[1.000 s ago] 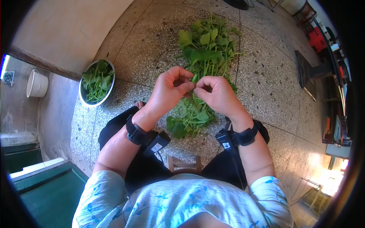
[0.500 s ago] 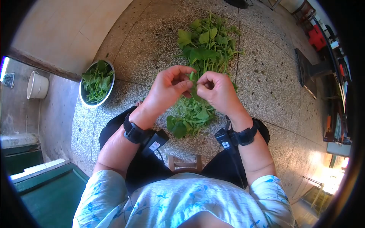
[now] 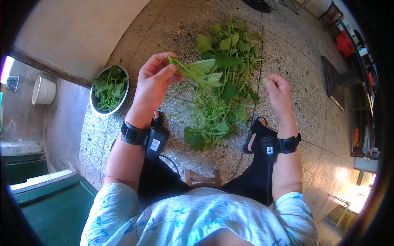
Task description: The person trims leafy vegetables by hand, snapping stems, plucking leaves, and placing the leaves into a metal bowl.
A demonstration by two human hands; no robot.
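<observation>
My left hand (image 3: 155, 78) pinches the stalk end of a green leafy stem (image 3: 198, 70) between thumb and fingertips. Its pale, crumpled leaf points right, over the heap of greens (image 3: 230, 61) on the floor. Off to the right of that heap, my right hand (image 3: 280, 93) is closed with its fingers curled in; whatever may be inside is hidden. Nearer my feet, fine shreds and loose leaves (image 3: 205, 133) lie in a smaller pile that runs into the heap. Left of my left hand stands a white-rimmed basin (image 3: 95, 110) holding leafy stems (image 3: 110, 90).
Speckled stone tiles (image 3: 303, 119) cover the floor. A wooden stool (image 3: 203, 178) shows between my legs. One sandalled foot (image 3: 255, 133) is right of the pile. A white bucket (image 3: 44, 91) hangs at the left, and a green panel (image 3: 57, 213) is at lower left.
My hands have parted from their meeting point above the heap. The left has gone left with the leafy stem, and the right has swung out to the right, closed.
</observation>
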